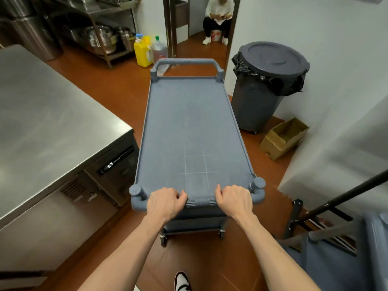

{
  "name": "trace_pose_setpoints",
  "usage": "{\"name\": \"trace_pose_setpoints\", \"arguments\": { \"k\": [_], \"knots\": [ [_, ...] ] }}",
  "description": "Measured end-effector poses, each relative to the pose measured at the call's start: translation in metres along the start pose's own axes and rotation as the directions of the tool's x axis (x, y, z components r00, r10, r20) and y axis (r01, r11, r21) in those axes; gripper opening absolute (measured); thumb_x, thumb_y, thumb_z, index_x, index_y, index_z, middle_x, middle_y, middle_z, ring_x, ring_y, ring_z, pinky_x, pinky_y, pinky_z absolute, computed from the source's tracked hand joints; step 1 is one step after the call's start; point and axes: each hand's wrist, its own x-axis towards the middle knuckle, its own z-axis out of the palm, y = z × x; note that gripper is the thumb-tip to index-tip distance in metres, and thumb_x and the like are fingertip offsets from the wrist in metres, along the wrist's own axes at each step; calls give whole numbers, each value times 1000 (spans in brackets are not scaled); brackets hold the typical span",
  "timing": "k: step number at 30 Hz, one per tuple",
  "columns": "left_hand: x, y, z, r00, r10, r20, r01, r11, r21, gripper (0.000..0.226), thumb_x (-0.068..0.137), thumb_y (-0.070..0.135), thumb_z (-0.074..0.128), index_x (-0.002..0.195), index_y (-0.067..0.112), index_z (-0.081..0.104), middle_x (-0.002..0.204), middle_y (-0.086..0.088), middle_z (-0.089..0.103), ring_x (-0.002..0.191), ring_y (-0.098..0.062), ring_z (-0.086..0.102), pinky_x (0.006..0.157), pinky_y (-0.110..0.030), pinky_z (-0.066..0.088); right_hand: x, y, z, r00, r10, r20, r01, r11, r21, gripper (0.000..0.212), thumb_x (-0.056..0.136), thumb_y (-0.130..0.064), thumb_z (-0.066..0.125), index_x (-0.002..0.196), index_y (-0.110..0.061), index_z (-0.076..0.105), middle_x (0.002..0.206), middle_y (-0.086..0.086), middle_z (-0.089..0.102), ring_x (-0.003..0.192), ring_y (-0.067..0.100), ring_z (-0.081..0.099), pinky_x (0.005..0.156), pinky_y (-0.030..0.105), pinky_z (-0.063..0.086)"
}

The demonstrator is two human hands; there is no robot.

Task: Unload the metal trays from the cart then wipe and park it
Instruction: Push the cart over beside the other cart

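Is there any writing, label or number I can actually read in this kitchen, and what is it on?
Nothing here reads clearly.
Counter fridge control panel: lit digits and a line of small print, too blurred to read.
Yellow jug: a label on its side, too small to read.
Clear bottle: a reddish label, unreadable.
Cart, bin and cardboard box: no visible writing.

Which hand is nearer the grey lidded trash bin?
Right. The right hand grips the cart handle on the side where the trash bin stands, ahead and to the right. The left hand grips the same handle further left, toward the steel counter.
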Motion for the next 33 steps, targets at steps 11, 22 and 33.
{"name": "trace_pose_setpoints", "arguments": {
  "k": [11,22,33],
  "knots": [
    [133,-2,-18,999,-36,-21,35,999,-32,64,101,56,36,69,11,69,65,-4,57,76,-32,71,64,-35,42,150,3,-8,998,-64,-20,64,998,-9,61,105,-49,36,64,-15,68,74,11,76,72,34,75,59,34,46],
    [265,-8,-26,989,-143,-42,142,989,-34,62,100,57,37,64,13,61,69,-8,66,77,-31,72,62,-34,39,297,5,-14,988,-155,4,155,988,-26,62,103,-49,37,60,-15,68,67,7,73,65,30,73,55,33,48],
    [366,-9,-32,949,-298,-102,303,952,44,60,98,59,39,81,15,75,81,-12,75,83,-34,74,62,-35,40,425,3,-23,955,-295,36,296,955,-10,62,106,-49,35,80,-12,79,86,11,79,83,34,76,70,37,56]
  ]
}}
